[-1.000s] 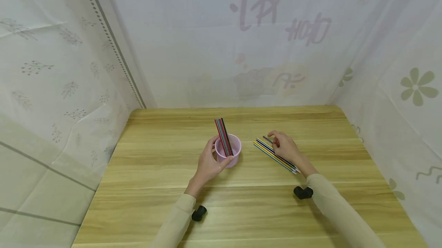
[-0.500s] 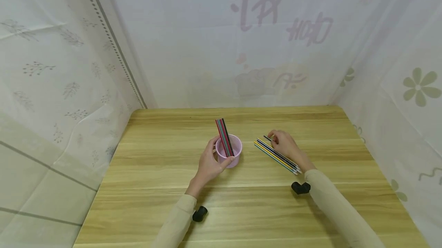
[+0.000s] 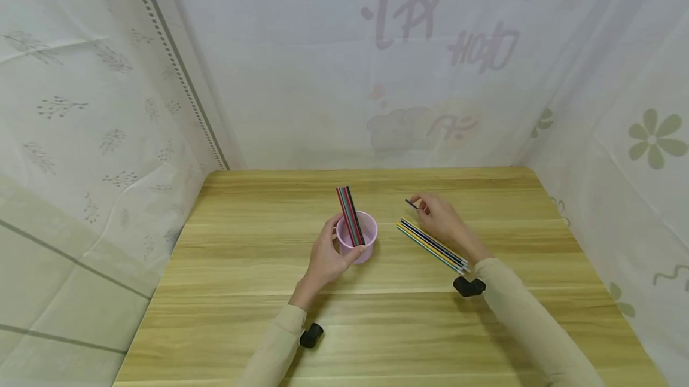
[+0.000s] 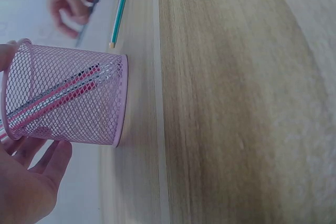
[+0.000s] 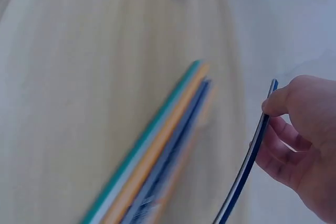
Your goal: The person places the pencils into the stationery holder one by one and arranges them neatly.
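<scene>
My left hand (image 3: 326, 255) holds a pink mesh pencil cup (image 4: 68, 98) by its rim and side, standing on the table. Several pencils (image 3: 348, 213), red, green and black, lean inside it toward the far left. My right hand (image 3: 442, 219) pinches a dark pencil (image 5: 247, 163) between thumb and fingers, lifted off the table. Below that hand lies a row of several loose pencils (image 3: 430, 246), coloured green, yellow and dark, side by side on the wood. The green pencil (image 4: 122, 9) of this row also shows beyond the cup in the left wrist view.
The wooden table (image 3: 377, 327) reaches to a pale printed curtain (image 3: 323, 76) at the back, with more patterned cloth on both sides. Black wrist mounts (image 3: 469, 286) sit at both sleeves.
My right hand has risen from beside the loose pencils with the dark pencil, moving slightly up and left. The left hand and the cup have stayed in place.
</scene>
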Demonstrator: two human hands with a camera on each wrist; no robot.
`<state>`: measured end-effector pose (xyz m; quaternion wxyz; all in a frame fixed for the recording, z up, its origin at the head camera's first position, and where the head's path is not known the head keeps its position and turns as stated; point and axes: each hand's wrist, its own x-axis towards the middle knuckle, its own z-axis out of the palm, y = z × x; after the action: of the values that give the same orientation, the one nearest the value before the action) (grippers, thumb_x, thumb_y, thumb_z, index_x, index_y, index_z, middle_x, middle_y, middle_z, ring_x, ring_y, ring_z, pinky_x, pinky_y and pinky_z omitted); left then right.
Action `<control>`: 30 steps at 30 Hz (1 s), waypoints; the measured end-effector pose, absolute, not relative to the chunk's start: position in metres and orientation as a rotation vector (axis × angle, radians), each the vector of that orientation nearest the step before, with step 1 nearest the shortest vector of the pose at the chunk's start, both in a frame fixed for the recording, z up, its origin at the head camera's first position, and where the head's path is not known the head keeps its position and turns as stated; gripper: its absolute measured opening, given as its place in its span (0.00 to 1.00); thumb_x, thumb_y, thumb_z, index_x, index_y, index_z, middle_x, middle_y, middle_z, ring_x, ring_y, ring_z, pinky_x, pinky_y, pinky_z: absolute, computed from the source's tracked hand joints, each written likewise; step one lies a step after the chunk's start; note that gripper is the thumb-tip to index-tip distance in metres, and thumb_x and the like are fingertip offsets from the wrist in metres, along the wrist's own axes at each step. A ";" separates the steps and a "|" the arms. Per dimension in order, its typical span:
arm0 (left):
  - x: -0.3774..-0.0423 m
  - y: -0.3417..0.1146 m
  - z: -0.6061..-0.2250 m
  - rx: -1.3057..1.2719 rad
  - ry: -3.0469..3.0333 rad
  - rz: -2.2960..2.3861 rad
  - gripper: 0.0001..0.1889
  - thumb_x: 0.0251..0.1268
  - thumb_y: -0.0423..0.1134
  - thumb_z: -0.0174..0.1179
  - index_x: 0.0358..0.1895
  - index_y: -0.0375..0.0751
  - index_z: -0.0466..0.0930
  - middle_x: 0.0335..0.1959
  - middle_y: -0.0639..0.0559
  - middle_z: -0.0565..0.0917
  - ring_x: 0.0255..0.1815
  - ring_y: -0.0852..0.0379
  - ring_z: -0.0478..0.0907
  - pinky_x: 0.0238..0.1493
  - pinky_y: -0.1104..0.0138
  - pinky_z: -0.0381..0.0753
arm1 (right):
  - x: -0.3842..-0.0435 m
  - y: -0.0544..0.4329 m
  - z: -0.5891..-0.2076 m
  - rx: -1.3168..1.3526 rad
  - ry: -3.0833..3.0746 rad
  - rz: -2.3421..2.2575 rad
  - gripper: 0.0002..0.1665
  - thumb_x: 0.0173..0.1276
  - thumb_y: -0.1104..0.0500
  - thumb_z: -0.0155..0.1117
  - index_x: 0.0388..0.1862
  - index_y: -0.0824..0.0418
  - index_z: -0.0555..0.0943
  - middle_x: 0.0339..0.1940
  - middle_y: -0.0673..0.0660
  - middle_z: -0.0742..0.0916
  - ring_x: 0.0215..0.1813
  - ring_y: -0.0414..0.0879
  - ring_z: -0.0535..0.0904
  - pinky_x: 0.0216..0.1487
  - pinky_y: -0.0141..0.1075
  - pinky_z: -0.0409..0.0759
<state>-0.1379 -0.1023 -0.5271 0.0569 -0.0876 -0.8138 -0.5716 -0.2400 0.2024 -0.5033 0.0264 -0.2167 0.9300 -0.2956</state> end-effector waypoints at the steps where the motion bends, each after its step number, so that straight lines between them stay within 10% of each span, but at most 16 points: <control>1: -0.138 -0.102 -0.527 -0.263 -2.469 -1.736 0.47 0.50 0.41 0.79 0.74 0.45 0.64 0.64 0.43 0.77 0.62 0.45 0.76 0.64 0.56 0.83 | -0.241 0.200 -0.498 -0.704 2.888 -0.935 0.16 0.74 0.66 0.57 0.59 0.62 0.79 0.39 0.59 0.84 0.39 0.50 0.81 0.38 0.43 0.83; 30: -0.139 -0.104 -0.527 -0.296 -2.443 -1.769 0.48 0.51 0.41 0.79 0.76 0.47 0.63 0.65 0.43 0.76 0.64 0.43 0.75 0.65 0.53 0.82 | -0.211 0.111 -0.370 -0.917 2.529 -2.086 0.18 0.67 0.75 0.61 0.55 0.74 0.72 0.38 0.58 0.80 0.39 0.39 0.81 0.32 0.27 0.87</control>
<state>-0.1392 -0.1036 -0.5274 0.0553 -0.0974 -0.8049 -0.5828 -0.2113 0.1114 -0.3703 -0.1308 -0.2671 0.7365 -0.6075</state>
